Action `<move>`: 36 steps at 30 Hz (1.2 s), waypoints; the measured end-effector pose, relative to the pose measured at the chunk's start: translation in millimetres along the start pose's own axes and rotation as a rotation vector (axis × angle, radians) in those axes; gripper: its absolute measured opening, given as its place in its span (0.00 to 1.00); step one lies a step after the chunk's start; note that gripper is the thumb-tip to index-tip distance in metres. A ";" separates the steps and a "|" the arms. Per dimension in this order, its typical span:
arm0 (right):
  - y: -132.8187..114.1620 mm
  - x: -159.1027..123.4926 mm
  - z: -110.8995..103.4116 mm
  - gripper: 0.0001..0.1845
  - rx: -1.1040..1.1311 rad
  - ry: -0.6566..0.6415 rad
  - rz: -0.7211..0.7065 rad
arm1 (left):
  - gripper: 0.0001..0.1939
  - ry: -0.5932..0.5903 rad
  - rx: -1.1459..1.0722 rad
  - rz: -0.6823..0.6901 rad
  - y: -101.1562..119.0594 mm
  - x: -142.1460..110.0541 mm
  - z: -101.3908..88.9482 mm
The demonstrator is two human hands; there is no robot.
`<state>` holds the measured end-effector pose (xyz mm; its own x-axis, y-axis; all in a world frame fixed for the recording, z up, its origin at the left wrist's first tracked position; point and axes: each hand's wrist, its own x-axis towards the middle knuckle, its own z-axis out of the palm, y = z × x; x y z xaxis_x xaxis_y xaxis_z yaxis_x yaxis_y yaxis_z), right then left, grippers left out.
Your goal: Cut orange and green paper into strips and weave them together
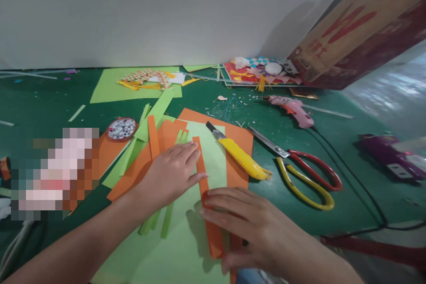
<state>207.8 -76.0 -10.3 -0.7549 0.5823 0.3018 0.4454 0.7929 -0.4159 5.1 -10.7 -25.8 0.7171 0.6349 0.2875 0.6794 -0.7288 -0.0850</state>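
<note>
A long orange paper strip (pixel 213 239) runs lengthwise over a sheet of light green paper (pixel 133 257). At its upper end, my left hand (pixel 176 164) has its fingers on the strip's left edge and its thumb across it, closed on the paper. Lower down, my right hand (pixel 242 217) lays its fingers across the same strip, with the thumb by the strip's bottom right edge. Several narrow green strips (pixel 168 219) lie under my left wrist. Just right of the strip rests a yellow-handled utility knife (pixel 242 157), its blade out.
Red-and-yellow-handled scissors (pixel 309 177), a pink glue gun (pixel 294 108) with a black cord and a purple power strip (pixel 392 155) lie to the right. A dish of googly eyes (pixel 121 128) sits left. Paper crafts (pixel 146 78) and a paper bag (pixel 359 31) stand at the back.
</note>
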 end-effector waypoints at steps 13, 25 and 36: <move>0.7 3.0 4.7 0.34 -0.006 -0.026 -0.012 | 0.28 0.001 -0.003 -0.004 0.4 0.3 -0.6; 0.7 -0.1 -0.4 0.24 0.037 -0.032 0.015 | 0.25 -0.003 -0.013 0.001 0.1 0.4 -1.6; 14.2 10.7 13.0 0.28 0.117 0.141 -0.059 | 0.24 -0.007 -0.012 -0.007 0.8 0.3 -2.6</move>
<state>199.9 -60.8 -24.2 -0.6995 0.5615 0.4421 0.3374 0.8048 -0.4883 5.4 -11.7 -23.3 0.7130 0.6420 0.2818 0.6828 -0.7271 -0.0711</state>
